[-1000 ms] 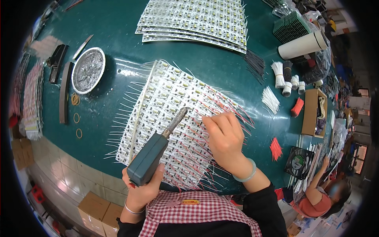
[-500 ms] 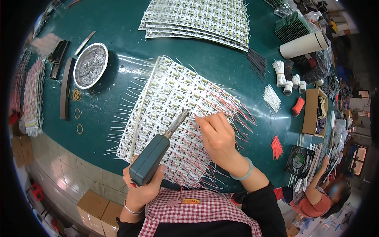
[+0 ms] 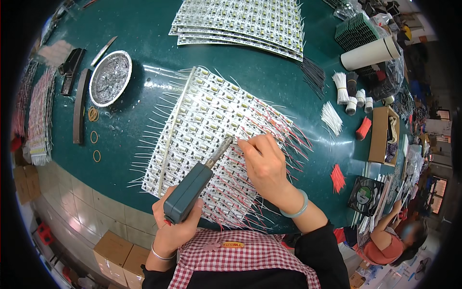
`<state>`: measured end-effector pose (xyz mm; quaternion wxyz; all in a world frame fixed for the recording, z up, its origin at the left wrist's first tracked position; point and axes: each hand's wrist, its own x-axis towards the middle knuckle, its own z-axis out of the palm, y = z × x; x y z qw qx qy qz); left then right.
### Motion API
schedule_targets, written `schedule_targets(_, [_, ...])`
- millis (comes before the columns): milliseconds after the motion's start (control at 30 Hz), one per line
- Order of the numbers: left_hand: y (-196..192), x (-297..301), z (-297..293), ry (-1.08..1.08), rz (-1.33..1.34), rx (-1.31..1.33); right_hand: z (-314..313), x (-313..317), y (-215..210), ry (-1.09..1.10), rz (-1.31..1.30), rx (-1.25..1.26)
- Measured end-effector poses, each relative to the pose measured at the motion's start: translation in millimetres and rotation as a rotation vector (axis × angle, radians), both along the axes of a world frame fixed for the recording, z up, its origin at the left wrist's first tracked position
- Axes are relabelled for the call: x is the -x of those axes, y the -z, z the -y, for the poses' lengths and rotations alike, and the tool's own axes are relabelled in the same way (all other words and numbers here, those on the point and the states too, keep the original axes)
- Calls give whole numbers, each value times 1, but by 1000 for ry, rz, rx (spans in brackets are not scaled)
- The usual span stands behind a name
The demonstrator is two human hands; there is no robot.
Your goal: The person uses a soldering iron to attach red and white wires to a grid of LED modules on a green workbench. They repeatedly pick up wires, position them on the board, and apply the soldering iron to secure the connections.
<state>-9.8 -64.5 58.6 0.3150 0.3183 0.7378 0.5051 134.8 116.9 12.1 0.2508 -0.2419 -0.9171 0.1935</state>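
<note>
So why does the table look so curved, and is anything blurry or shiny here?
Head view: the fisheye lens bows the green table toward a black rim. The left hand, soldering tool, right hand and circuit panel look sharp. Light glints off the metal dish; a neighbouring person's face is blurred.

Both forearms enter from the lower edge. The left hand (image 3: 175, 226) is closed in a fist-like grip, knuckles outward, a thin bangle at the wrist. The right hand (image 3: 265, 166) reaches forward palm down, thumb and forefinger pinched together at the tips, a pale bracelet circling its wrist above a dark sleeve.
</note>
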Motion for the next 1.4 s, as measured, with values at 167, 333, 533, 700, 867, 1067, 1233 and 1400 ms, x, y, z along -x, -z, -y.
schedule_targets(167, [-1,1,0,44,-114,17,0,0,0,-4,8,-10])
schedule_targets(333, [-3,2,1,27,-103,-5,0,1,0,-2,17,-17])
schedule_targets(533, [9,-1,11,-14,-223,-83,1,0,1,6,20,-17])
schedule_targets(700, [0,-1,11,-36,-116,-18,2,1,-2,27,3,-41])
schedule_targets(867, [-1,1,15,-56,-64,5,8,-1,-15,38,-58,-135])
schedule_targets(1067, [2,0,19,-59,-27,-10,15,-2,-5,-6,-42,-44])
schedule_targets(1233, [3,1,23,-15,-103,-37,17,-1,0,-8,-10,-55])
schedule_targets(1400, [4,0,25,-7,-70,-61,18,-1,-2,-4,28,-66])
